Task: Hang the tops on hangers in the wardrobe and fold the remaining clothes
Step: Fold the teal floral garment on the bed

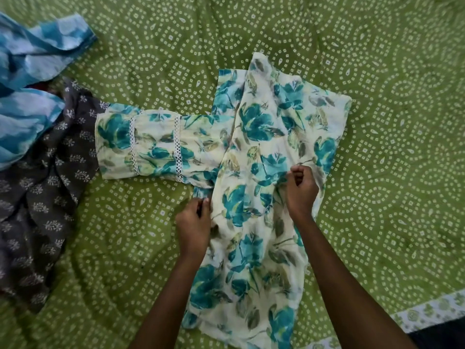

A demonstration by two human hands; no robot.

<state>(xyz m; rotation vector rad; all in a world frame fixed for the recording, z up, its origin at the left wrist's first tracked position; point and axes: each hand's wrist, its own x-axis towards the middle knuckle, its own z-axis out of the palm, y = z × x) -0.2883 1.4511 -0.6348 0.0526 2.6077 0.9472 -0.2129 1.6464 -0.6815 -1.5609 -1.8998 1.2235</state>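
Both bare forearms reach forward from the bottom of the view, roughly side by side. The left hand (pixel 193 222) lies knuckles up with its fingertips pinched together. The right hand (pixel 300 188), set further forward, has its fingers curled into a pinch

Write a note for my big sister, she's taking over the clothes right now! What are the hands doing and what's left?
Left hand: pinches the floral top at its left edge, just below the sleeve.
Right hand: fingers curled, gripping the top's cloth near the middle.
The floral top lies flat on the green bedspread, one sleeve spread out to the left, the other side folded in.
The grey printed garment and blue tie-dye cloth lie heaped at the left, untouched.
Done: floral top laid out.
Left: hang the tops in the wardrobe, fold the rest. No hanger or wardrobe is in view.
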